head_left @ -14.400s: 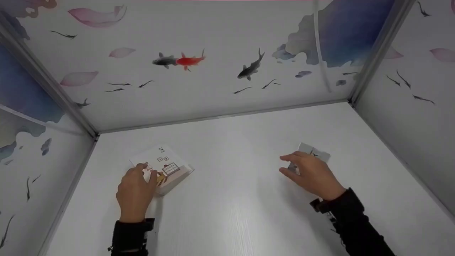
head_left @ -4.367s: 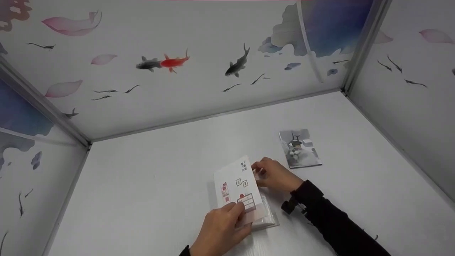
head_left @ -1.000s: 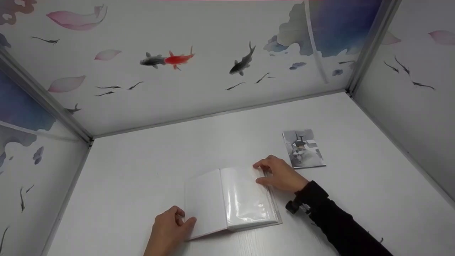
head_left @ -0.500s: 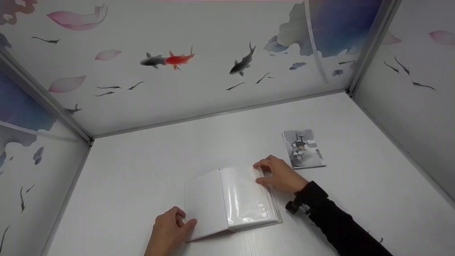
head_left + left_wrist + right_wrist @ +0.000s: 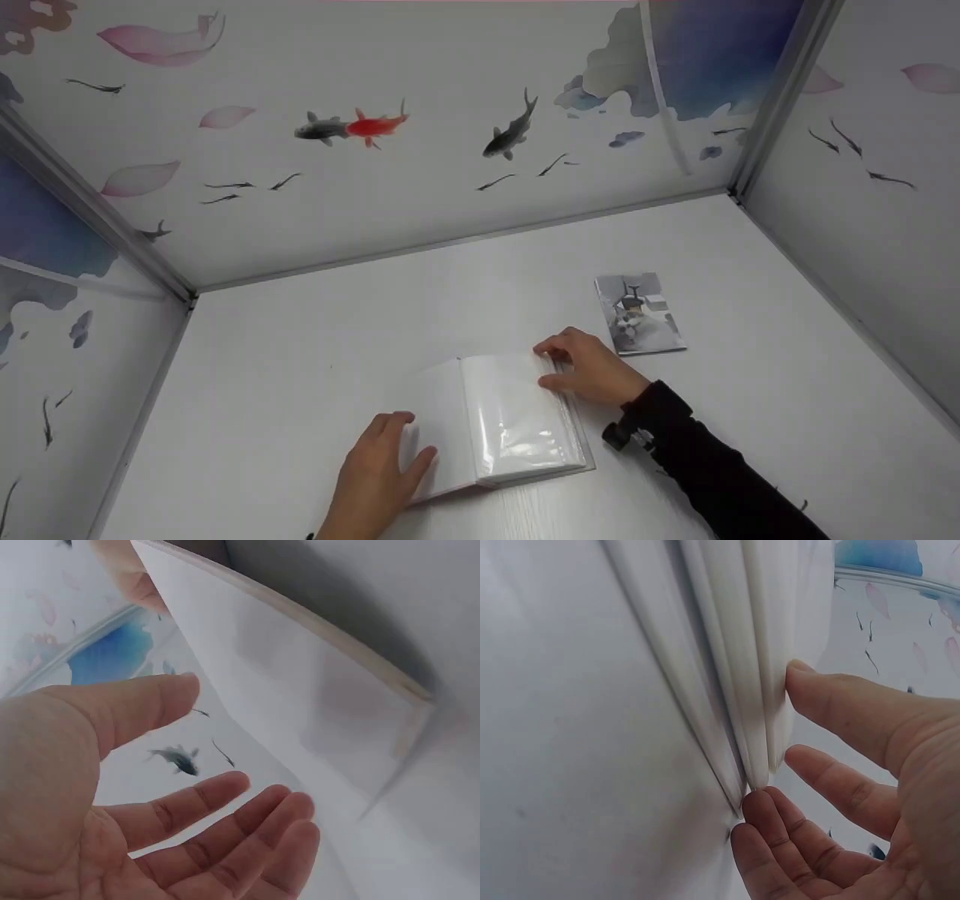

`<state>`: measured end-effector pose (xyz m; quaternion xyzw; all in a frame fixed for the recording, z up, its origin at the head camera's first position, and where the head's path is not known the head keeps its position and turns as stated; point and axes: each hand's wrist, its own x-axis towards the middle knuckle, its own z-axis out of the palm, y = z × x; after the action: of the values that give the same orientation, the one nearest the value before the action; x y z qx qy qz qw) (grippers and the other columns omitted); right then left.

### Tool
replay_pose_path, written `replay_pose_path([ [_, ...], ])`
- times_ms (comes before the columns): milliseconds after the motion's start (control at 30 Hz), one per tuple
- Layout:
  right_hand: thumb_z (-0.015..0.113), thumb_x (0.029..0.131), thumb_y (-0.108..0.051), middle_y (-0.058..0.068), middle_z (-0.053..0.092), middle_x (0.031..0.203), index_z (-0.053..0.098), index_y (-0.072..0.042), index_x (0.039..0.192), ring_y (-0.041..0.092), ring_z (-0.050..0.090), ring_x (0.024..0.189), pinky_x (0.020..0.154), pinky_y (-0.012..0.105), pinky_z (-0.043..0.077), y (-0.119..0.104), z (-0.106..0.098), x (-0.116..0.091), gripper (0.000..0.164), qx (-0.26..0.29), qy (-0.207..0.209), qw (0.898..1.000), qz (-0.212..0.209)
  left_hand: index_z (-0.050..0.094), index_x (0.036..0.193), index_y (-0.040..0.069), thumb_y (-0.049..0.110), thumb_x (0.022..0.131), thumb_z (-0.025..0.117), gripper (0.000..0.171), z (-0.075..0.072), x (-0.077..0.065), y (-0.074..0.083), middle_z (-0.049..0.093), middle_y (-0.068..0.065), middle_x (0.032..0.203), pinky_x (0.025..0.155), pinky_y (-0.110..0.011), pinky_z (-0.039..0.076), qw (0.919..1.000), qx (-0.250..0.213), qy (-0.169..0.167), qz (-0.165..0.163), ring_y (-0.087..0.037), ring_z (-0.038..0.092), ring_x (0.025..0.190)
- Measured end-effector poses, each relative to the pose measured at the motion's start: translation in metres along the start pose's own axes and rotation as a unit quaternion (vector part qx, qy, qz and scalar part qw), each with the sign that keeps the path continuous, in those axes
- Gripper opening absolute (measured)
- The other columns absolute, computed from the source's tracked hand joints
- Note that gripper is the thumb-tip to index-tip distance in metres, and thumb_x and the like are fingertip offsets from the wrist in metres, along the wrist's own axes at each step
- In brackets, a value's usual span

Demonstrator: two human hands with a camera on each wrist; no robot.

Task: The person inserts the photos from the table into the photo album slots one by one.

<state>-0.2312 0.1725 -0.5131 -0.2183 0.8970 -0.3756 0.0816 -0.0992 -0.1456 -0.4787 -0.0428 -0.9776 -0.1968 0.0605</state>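
Note:
A photo album (image 5: 517, 420) lies spread on the white table, its right side a glossy clear plastic pocket page. Its plain white cover inside (image 5: 446, 442) is turned to the left and tilts up from the table in the left wrist view. My left hand (image 5: 375, 469) is over the outer part of that cover, thumb and fingers spread apart with nothing between them. My right hand (image 5: 592, 371) is at the album's right edge. In the right wrist view its thumb (image 5: 829, 694) touches the page edges, and loosely bent fingertips meet the lower corner.
A thin rectangular piece with a grey picture (image 5: 641, 315) lies behind my right hand. Printed panels with fish and petals (image 5: 420, 187) wall in the white table (image 5: 262, 390) at the back and both sides.
Since 14.4 s ago, the album has moved from the left to the middle and been opened. In the last half second, my left hand let go of the cover's edge and moved right.

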Motion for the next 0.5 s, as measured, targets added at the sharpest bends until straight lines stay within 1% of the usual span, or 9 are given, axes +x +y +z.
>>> replay_pose_path([
  [67, 0.08, 0.086, -0.028, 0.004, 0.062, 0.111, 0.066, -0.013, 0.127, 0.018, 0.058, 0.104, 0.092, 0.036, 0.048, 0.001, 0.0, 0.0, 0.046, 0.002, 0.002, 1.0, -0.001, 0.061, 0.128, 0.01, 0.034, 0.085, 0.079, 0.052, 0.003, 0.001, 0.009, 0.064, -0.012, 0.128, 0.09, -0.044, 0.056, 0.9986, -0.003, 0.003, 0.054, -0.027, 0.066, 0.116],
  [100, 0.079, 0.086, -0.028, 0.004, 0.061, 0.111, 0.066, -0.013, 0.127, 0.018, 0.058, 0.104, 0.092, 0.037, 0.049, 0.001, 0.0, -0.001, 0.046, 0.004, 0.002, 1.0, -0.001, 0.059, 0.132, 0.01, 0.034, 0.087, 0.078, 0.054, 0.005, 0.002, 0.014, 0.061, -0.013, 0.136, 0.094, -0.046, 0.054, 0.9971, -0.006, -0.001, 0.076, -0.029, 0.062, 0.123],
  [167, 0.079, 0.086, -0.028, 0.004, 0.061, 0.111, 0.066, -0.013, 0.127, 0.019, 0.058, 0.104, 0.093, 0.038, 0.049, 0.001, 0.0, -0.001, 0.046, 0.01, 0.002, 1.0, 0.002, 0.055, 0.139, 0.01, 0.036, 0.09, 0.075, 0.059, 0.01, 0.003, 0.022, 0.054, -0.013, 0.147, 0.1, -0.049, 0.051, 0.9923, -0.006, -0.007, 0.124, -0.029, 0.056, 0.133],
  [233, 0.079, 0.087, -0.03, 0.004, 0.062, 0.112, 0.066, -0.014, 0.127, 0.019, 0.058, 0.105, 0.095, 0.04, 0.049, 0.001, 0.0, -0.001, 0.045, 0.012, 0.003, 1.0, 0.01, 0.051, 0.145, 0.011, 0.038, 0.092, 0.071, 0.062, 0.015, 0.005, 0.029, 0.047, -0.011, 0.154, 0.104, -0.052, 0.048, 0.9873, 0.002, -0.023, 0.157, -0.028, 0.05, 0.139],
  [267, 0.078, 0.087, -0.031, 0.004, 0.062, 0.112, 0.066, -0.014, 0.127, 0.019, 0.059, 0.106, 0.096, 0.041, 0.049, 0.0, 0.0, -0.001, 0.045, 0.012, 0.003, 1.0, 0.014, 0.049, 0.147, 0.011, 0.039, 0.093, 0.07, 0.064, 0.018, 0.007, 0.032, 0.044, -0.01, 0.157, 0.106, -0.053, 0.047, 0.9849, 0.005, -0.034, 0.17, -0.028, 0.047, 0.142],
  [333, 0.077, 0.088, -0.033, 0.004, 0.063, 0.114, 0.066, -0.016, 0.127, 0.02, 0.06, 0.108, 0.098, 0.042, 0.049, 0.0, -0.001, -0.001, 0.044, 0.01, 0.006, 1.0, 0.022, 0.047, 0.149, 0.012, 0.041, 0.095, 0.067, 0.065, 0.023, 0.009, 0.038, 0.038, -0.008, 0.161, 0.108, -0.056, 0.044, 0.9807, 0.016, -0.064, 0.184, -0.027, 0.042, 0.146],
  [433, 0.074, 0.091, -0.036, 0.005, 0.064, 0.115, 0.066, -0.016, 0.127, 0.022, 0.061, 0.112, 0.101, 0.044, 0.049, 0.003, -0.003, -0.002, 0.042, 0.009, 0.014, 0.999, 0.027, 0.045, 0.151, 0.015, 0.046, 0.096, 0.063, 0.066, 0.028, 0.011, 0.046, 0.034, -0.007, 0.163, 0.11, -0.059, 0.04, 0.9749, 0.034, -0.108, 0.192, -0.028, 0.037, 0.149],
  [500, 0.073, 0.092, -0.036, 0.006, 0.064, 0.117, 0.066, -0.015, 0.128, 0.024, 0.061, 0.114, 0.102, 0.045, 0.049, 0.005, -0.006, -0.002, 0.042, 0.014, 0.018, 0.999, 0.028, 0.046, 0.151, 0.016, 0.048, 0.096, 0.062, 0.065, 0.03, 0.012, 0.049, 0.034, -0.007, 0.163, 0.11, -0.061, 0.039, 0.9723, 0.045, -0.126, 0.192, -0.028, 0.035, 0.15],
])
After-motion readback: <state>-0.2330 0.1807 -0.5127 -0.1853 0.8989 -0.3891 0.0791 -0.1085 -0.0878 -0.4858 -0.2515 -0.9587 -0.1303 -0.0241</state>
